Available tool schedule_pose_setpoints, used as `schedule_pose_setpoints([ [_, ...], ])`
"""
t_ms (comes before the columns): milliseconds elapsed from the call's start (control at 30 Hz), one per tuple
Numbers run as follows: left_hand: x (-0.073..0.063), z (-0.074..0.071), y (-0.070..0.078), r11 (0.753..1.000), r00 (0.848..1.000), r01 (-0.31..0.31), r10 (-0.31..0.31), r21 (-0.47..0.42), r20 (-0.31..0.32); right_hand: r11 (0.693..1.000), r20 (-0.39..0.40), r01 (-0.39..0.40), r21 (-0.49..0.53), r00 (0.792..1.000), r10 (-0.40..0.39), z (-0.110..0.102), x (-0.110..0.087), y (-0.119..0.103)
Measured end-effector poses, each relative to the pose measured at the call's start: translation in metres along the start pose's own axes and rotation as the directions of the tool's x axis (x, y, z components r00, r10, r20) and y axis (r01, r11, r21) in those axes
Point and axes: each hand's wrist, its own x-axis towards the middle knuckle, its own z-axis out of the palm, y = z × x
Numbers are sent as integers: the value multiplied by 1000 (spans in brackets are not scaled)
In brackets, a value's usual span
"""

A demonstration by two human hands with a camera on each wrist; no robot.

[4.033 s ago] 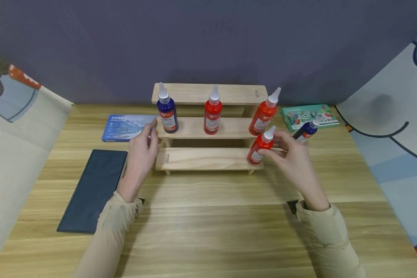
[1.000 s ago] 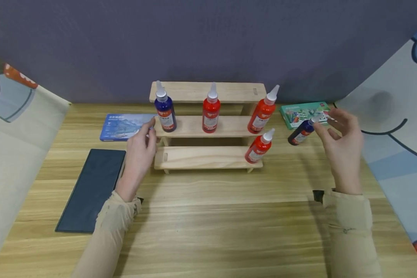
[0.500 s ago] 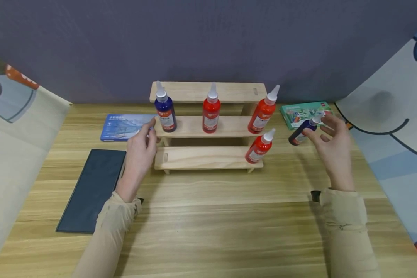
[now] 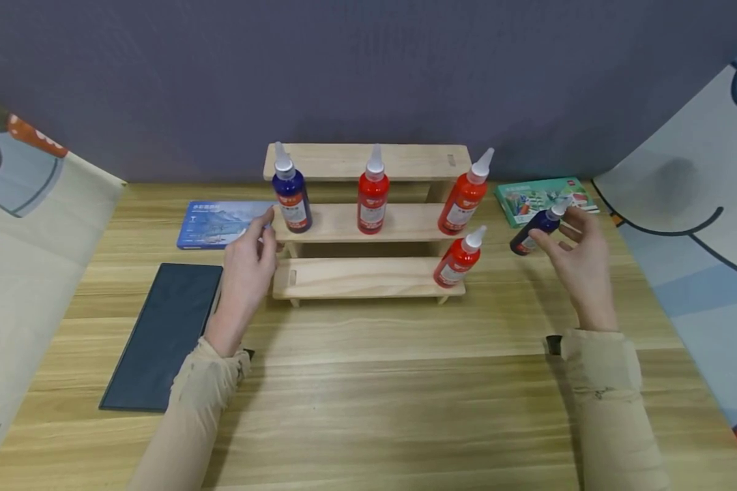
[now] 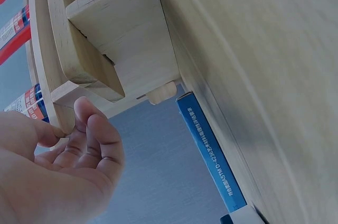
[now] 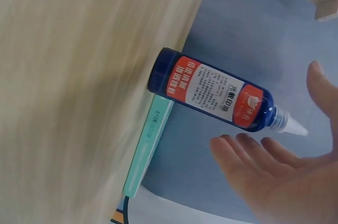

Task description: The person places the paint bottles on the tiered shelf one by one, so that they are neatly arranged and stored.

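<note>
A three-tier wooden shelf stand is in the middle of the head view. My left hand pinches the left end of its middle board; in the left wrist view thumb and fingertips meet at the board's corner. A blue dropper bottle with a pale nozzle stands on the table right of the stand. Around its upper part my right hand is spread; in the right wrist view a gap shows between the fingers and the bottle. The middle tier bears another blue bottle and two red bottles; one red bottle stands on the lowest tier's right end.
A blue box lies behind my left hand, and a dark flat pad lies left of my forearm. Behind the right blue bottle is a green box. A dark grey panel rises at the back of the wooden table.
My right hand has left the red bottle on the lowest tier, gone right, then come in leftward around the standing blue bottle. My left hand keeps its place on the stand.
</note>
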Motion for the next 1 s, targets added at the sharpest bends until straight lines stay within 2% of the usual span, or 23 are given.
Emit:
schedule_pose_setpoints([
  [367, 0, 0, -1, 1000, 1000, -1, 1, 0, 8, 1000, 19, -10, 2, 1000, 10, 7, 6, 7],
  [600, 0, 0, -2, 1000, 1000, -3, 3, 3, 3, 999, 5, -19, 31, 1000, 19, 11, 14, 11],
  [1000, 0, 0, -1, 1000, 1000, -10, 10, 4, -4, 1000, -19, 0, -27, 1000, -1, 15, 15, 11],
])
